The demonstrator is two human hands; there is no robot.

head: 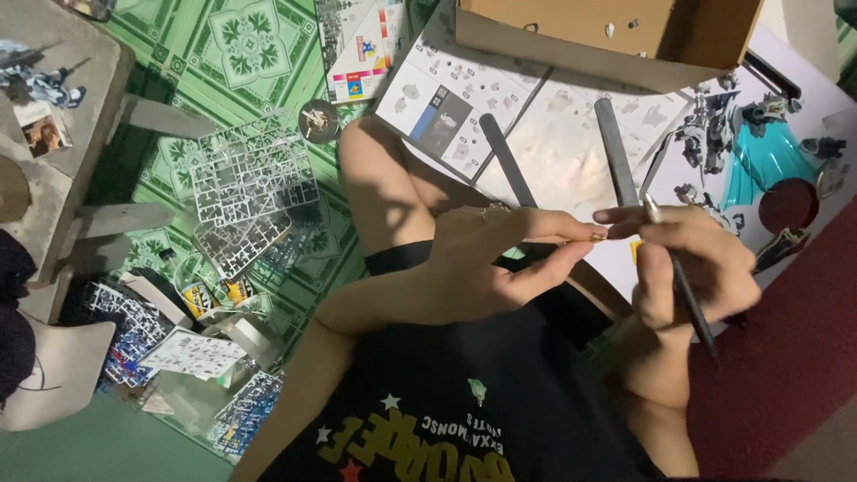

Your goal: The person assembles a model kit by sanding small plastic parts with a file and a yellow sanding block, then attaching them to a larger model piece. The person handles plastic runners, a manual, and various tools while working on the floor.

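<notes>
Left hand (486, 268): thumb and forefinger pinched on a small part (596, 236), tan or gold in colour; too small to tell its shape. The other fingers are curled, partly in shadow.

Right hand (692, 263): fingers closed around a thin dark tool (692, 308), held like a pen. Its pale tip points up just beside the small part; whether tip and part touch cannot be told. The tool's lower end runs out past the wrist over the dark red floor mat (786, 375).

Both hands meet over the near edge of the white desk (803, 67).

On the desk: two grey file sticks (614, 152), lying side by side but apart, each with its lower end hidden behind the hands. Beneath them lies an open instruction sheet (446, 107). A cardboard box (616, 36) sits at the far edge, cut off by the frame. Near the right edge are a partly built robot model (710, 129) and a teal clear piece (768, 152); details blurred.

Off the desk, on the green patterned floor (241, 45): a clear plastic parts frame (254, 187), and more frames lower down, heaped and hard to separate.
</notes>
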